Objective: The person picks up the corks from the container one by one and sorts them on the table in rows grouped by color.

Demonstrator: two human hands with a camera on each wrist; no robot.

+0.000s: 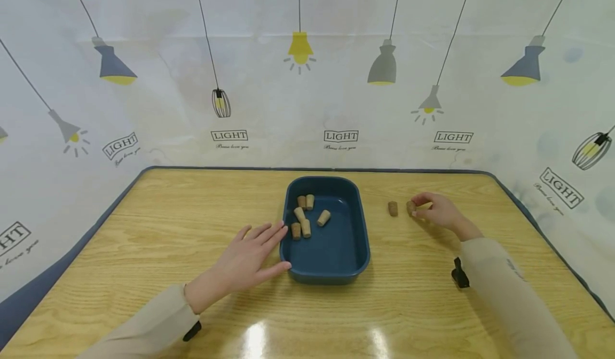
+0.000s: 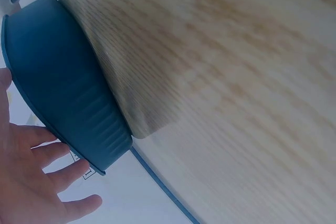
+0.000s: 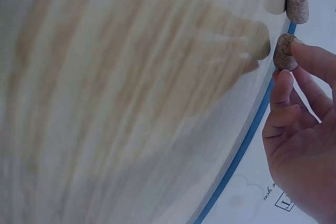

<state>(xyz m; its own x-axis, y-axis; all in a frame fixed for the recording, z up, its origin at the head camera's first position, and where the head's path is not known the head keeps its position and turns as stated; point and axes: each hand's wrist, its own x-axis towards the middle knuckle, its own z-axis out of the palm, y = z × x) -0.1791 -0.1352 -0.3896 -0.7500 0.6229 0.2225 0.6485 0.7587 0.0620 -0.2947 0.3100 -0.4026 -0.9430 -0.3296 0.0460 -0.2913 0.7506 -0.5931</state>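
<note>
A deep blue rectangular tray (image 1: 336,263) stands mid-table, with several cork stoppers (image 1: 306,228) grouped mostly along its left side. My left hand (image 1: 245,260) has its fingers spread, their tips touching the tray's left rim; the left wrist view shows the fingers against the tray's outer wall (image 2: 63,77). To the right of the tray, my right hand (image 1: 439,212) pinches a cork stopper (image 1: 411,208) between thumb and fingers, at or just above the table. Beside it another cork stopper (image 1: 393,208) stands upright, apart from the hand, also visible in the right wrist view (image 3: 297,4).
The light wooden table (image 1: 192,204) has a dark blue edge at the back and sides. Behind it hangs a white backdrop (image 1: 269,92) printed with lamps. A small black device (image 1: 459,273) sits at the right wrist.
</note>
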